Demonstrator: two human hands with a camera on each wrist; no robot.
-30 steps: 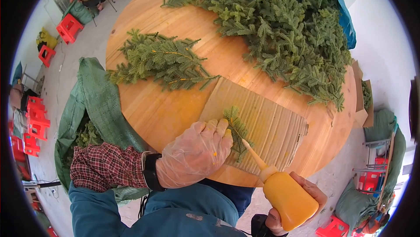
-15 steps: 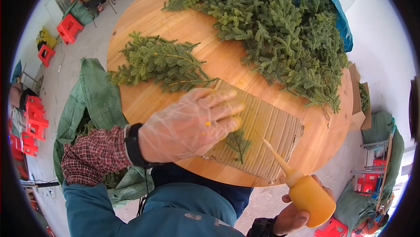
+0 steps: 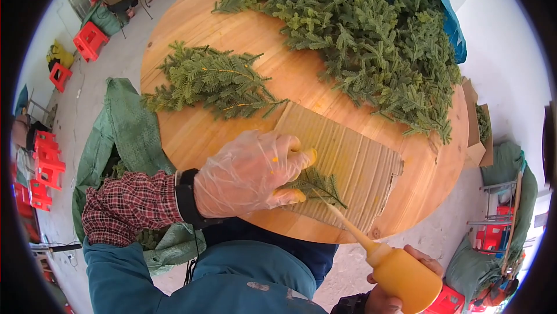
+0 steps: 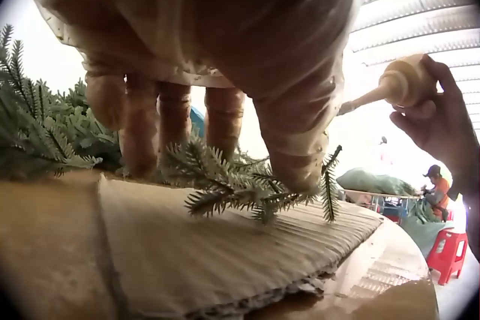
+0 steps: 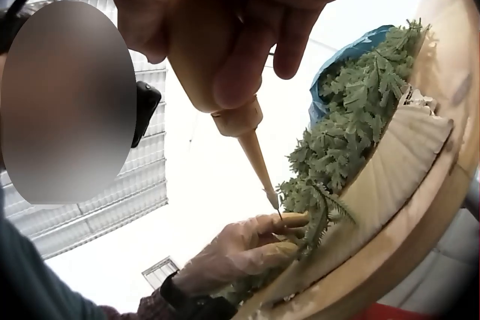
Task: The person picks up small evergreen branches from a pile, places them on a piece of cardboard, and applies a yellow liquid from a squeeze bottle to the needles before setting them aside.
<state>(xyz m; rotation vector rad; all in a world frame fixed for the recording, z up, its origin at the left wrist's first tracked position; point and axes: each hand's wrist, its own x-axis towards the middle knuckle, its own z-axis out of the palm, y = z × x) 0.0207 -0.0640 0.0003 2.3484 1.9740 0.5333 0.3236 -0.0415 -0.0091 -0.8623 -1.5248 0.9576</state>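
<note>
A small green sprig (image 3: 319, 186) lies on a ribbed cardboard sheet (image 3: 360, 157) at the near edge of a round wooden table (image 3: 191, 140). My gloved left hand (image 3: 301, 175) presses the sprig down, its thumb (image 4: 296, 155) on the twig and the other fingertips behind it. My right hand (image 3: 400, 299) grips an orange squeeze bottle (image 3: 406, 273) below the table edge. Its long nozzle (image 5: 259, 162) points at the sprig's (image 5: 322, 215) stem, right by the left hand's (image 5: 240, 249) fingertips. Yellow smears mark the glove's fingertips.
A large heap of green sprigs (image 3: 377, 41) covers the table's far right side, over a blue bag (image 3: 447, 1). A smaller bunch (image 3: 214, 82) lies at far left. A green sack (image 3: 122, 134) hangs beside the table, with red stools (image 3: 90, 38) on the floor.
My left hand rose off the sprig, then came back down on it, nearer the table edge. The bottle drew away and has returned, nozzle now at the stem.
</note>
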